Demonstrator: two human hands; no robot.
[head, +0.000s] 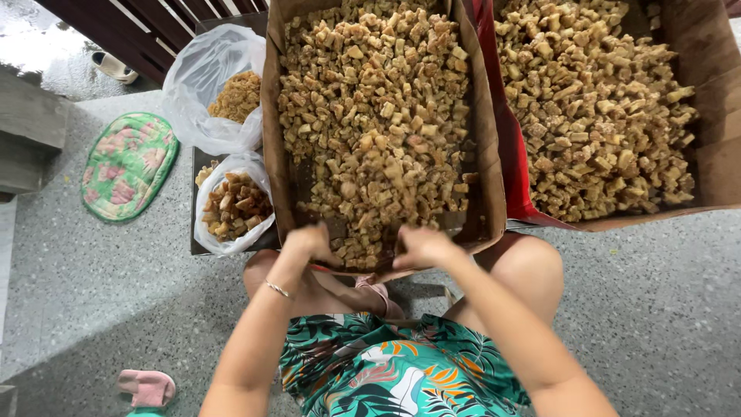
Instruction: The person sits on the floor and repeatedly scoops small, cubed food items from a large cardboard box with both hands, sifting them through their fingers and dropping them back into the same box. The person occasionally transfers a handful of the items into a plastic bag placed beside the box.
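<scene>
Both hands, left (309,241) and right (423,245), curl down into brown chunks (370,116) in a box (272,154); grip unclear

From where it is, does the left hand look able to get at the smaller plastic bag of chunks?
Probably yes: the left hand sits beside the smaller bag, whose mouth is open, nothing between.

Both forearms reach forward, converging. Left hand (309,241) and right hand (423,245) sit close together, fingers curled downward, blurred; a thin bangle (276,289) circles the left wrist.
</scene>
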